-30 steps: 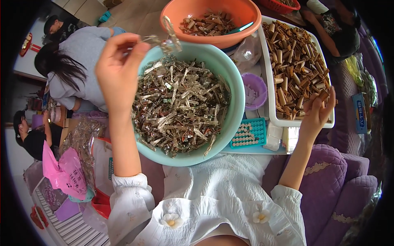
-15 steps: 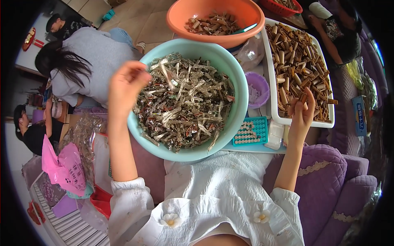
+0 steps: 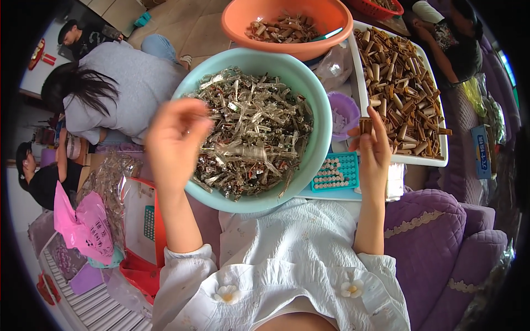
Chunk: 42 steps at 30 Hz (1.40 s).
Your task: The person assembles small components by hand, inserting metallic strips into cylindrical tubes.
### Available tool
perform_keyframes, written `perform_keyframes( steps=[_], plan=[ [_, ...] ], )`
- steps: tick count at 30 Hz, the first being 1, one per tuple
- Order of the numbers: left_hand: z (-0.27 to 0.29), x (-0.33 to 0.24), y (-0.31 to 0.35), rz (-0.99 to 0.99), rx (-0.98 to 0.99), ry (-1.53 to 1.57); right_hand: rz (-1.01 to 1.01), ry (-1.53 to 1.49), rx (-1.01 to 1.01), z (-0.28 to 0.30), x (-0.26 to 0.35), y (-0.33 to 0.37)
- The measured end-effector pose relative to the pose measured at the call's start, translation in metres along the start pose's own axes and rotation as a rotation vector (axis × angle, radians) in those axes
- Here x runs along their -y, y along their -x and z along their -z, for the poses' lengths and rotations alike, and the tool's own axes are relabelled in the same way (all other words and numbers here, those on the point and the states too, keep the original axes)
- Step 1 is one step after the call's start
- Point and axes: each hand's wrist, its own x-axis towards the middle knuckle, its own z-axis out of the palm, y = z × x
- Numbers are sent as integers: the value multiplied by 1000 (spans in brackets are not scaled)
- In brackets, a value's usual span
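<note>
Has moved the brown roll (image 3: 365, 126), pinched by the right hand (image 3: 374, 151), to the tray's (image 3: 419, 160) left edge, off the pile (image 3: 406, 94), and lowered the left hand (image 3: 178, 140), too blurred to tell its grip, over the basin's (image 3: 323, 129) left rim.

Two big basins (image 3: 322, 121) (image 3: 238, 22), one purple bowl (image 3: 351, 107)

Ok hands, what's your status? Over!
Left hand: blurred, at left edge of green basin, hold unclear. Right hand: grip on small brown piece. Purple bowl close beside it.
</note>
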Motion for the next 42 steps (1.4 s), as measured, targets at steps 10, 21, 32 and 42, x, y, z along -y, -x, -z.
perform_keyframes(
  steps=[10, 21, 32, 42],
  plan=[
    [16, 4, 2, 24, -154, 653, -33, -63, -8, -3, -8, 7],
    [-51, 16, 45, 361, 131, 535, -2, -121, 55, -55, 34, 26],
    [-90, 16, 65, 258, -113, 434, -44, 68, 72, -81, 18, 46],
    [-97, 19, 72, 232, -160, 418, -97, 25, 51, -80, 13, 51]
  ],
)
